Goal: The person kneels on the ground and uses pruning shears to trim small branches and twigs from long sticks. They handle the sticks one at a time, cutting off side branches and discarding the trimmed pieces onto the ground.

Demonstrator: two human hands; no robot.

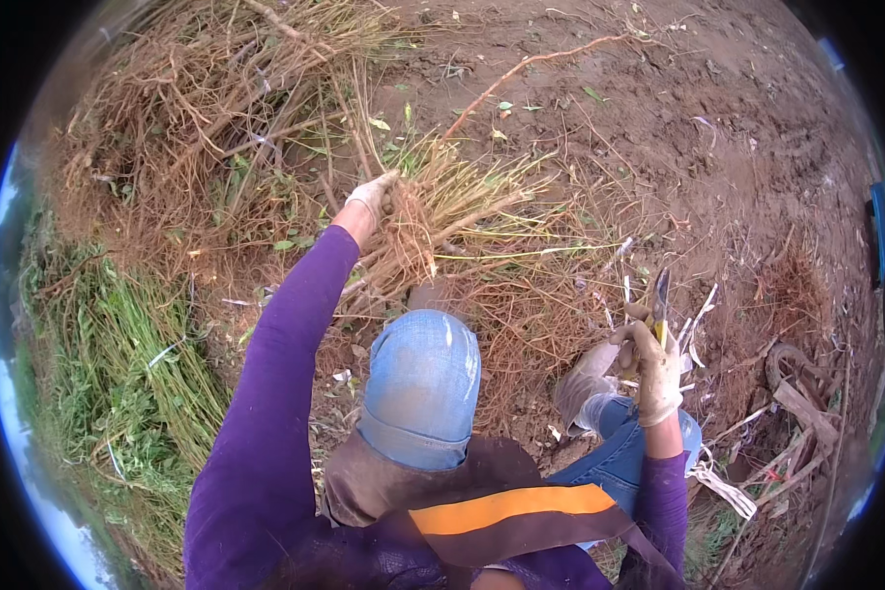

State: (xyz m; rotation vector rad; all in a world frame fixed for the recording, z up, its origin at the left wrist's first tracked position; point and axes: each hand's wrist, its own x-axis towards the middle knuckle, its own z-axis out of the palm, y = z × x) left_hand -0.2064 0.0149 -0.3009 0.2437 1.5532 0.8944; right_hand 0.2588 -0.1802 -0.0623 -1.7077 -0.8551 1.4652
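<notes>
My left hand (375,195), in a pale work glove, is closed around the root end of a plant with cut stems (479,203), which lie beside it and fan out to the right. One long reddish root (523,66) reaches up from there across the soil. Held blades up in my gloved right hand (645,354) is a pair of pruning shears (661,306) with yellow on the handles. Strips of white tie (697,324) show just beside that hand. Beneath both arms are my jeans-covered knee (422,380) and a boot (586,380).
A large heap of rooted stems (169,125) lies at the upper left. Green leafy stems (125,369), tied in bundles, lie below it. Fine cut roots (523,339) cover the soil before me. Wooden pieces (807,420) and more white strips (723,490) lie at the lower right.
</notes>
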